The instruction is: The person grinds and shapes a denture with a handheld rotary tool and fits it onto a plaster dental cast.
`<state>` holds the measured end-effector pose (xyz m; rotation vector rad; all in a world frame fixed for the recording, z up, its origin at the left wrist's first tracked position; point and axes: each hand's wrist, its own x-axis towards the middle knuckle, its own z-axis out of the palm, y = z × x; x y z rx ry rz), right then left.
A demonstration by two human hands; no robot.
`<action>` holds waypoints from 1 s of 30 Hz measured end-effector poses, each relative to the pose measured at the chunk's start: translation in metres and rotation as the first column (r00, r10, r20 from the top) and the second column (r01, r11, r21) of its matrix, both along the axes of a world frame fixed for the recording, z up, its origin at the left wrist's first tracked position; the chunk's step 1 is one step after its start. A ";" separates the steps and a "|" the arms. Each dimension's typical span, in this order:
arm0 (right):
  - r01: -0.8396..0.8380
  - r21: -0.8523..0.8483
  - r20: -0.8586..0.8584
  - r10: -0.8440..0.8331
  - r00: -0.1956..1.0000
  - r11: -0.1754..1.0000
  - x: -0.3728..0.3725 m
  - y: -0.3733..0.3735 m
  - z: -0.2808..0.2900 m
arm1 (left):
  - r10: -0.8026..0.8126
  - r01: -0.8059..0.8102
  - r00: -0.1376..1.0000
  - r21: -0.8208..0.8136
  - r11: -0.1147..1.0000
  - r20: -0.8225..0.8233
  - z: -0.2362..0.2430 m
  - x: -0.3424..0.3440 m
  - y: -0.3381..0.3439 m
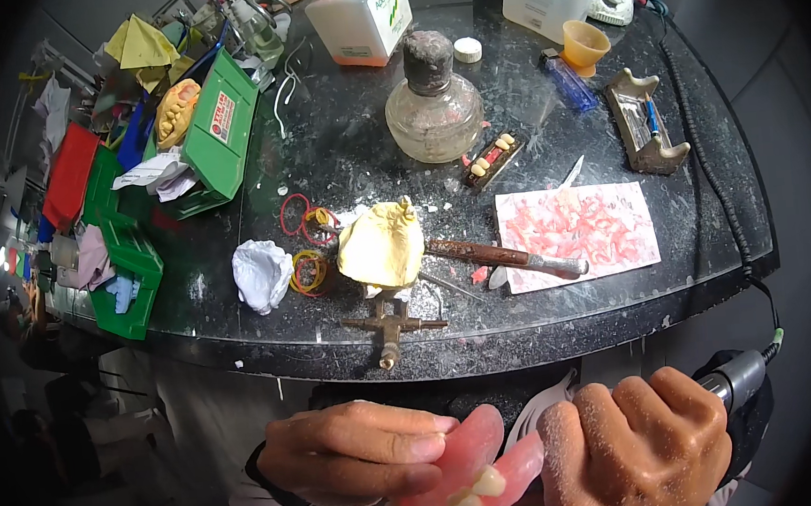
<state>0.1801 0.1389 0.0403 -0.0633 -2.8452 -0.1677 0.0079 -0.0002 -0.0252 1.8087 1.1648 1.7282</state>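
So: L hand (353,447), thumb & fingers pinching pink denture (469,451), this side of the counter (324,169). R hand (635,444), dusty, closed round grey handpiece (739,385); tip hidden from me. Grinding, prob.; best w/ firm pinch, light passes, teeth (490,481) kept clear. Beyond, on counter: yellow cast (381,245) atop brass articulator (389,329); glass spirit lamp (434,119).

Worktop (341,145): black, glossy, strewn with pale specks; curved along the front edge;
Grey surround (781,104): dim at right, crossed by thin seams; floor or wall, cannot tell;
Light (0,258): small white glare at far left
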 end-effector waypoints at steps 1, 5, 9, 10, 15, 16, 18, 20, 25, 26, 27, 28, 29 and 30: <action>0.001 -0.008 0.008 -0.001 1.000 1.000 0.000 0.001 -0.002 | 0.010 -0.010 1.000 0.010 1.000 -0.028 0.000 0.000 0.000; -0.040 0.110 -0.105 0.052 0.993 0.993 0.000 0.003 -0.004 | 0.016 -0.016 1.000 0.014 1.000 -0.004 -0.001 0.002 0.000; 0.034 0.034 0.050 -0.036 0.998 0.999 0.000 0.002 0.002 | -0.030 -0.007 0.990 -0.253 0.968 -0.140 0.022 -0.013 -0.020; 0.020 0.028 0.054 -0.021 0.998 0.999 0.000 0.002 0.003 | -0.101 0.078 0.995 -0.655 0.752 0.003 0.038 -0.017 -0.031; 0.047 0.059 -0.046 -0.044 0.998 0.997 -0.002 0.003 0.003 | 0.006 0.014 0.999 -0.383 0.924 0.052 0.020 -0.005 -0.025; 0.036 0.074 -0.033 -0.034 0.999 0.997 -0.001 0.005 0.003 | 0.022 0.008 0.997 -0.402 0.915 0.071 0.022 -0.004 -0.025; 0.026 0.090 -0.017 -0.024 1.000 0.996 -0.001 0.005 0.003 | 0.060 -0.002 0.992 -0.455 0.891 0.112 0.030 0.002 -0.018; 0.020 0.074 -0.022 -0.018 1.000 0.997 -0.003 0.004 0.003 | 0.097 -0.008 0.984 -0.500 0.866 0.152 0.035 0.005 -0.016; 0.040 0.046 0.036 -0.042 0.998 0.998 -0.004 0.006 0.005 | 0.208 -0.048 0.955 -0.582 0.812 0.212 0.045 0.016 -0.015; 0.040 0.046 0.051 -0.042 0.998 0.998 -0.005 0.006 0.008 | 0.146 -0.003 0.965 -0.544 0.839 0.219 0.041 0.012 -0.013; 0.038 0.045 0.066 -0.041 0.997 0.998 -0.008 0.006 0.013 | 0.098 0.022 0.971 -0.494 0.869 0.217 0.037 0.009 -0.012; 0.059 -0.009 0.077 -0.058 0.995 0.998 -0.015 0.005 0.025 | 0.064 0.039 0.975 -0.447 0.894 0.214 0.035 0.007 -0.011; 0.068 -0.036 0.083 -0.065 0.994 0.997 -0.015 0.004 0.025 | 0.047 0.044 0.977 -0.411 0.911 0.209 0.033 0.006 -0.010; 0.079 -0.061 0.089 -0.074 0.993 0.995 -0.016 0.002 0.025 | 0.035 0.046 0.979 -0.379 0.924 0.202 0.032 0.005 -0.009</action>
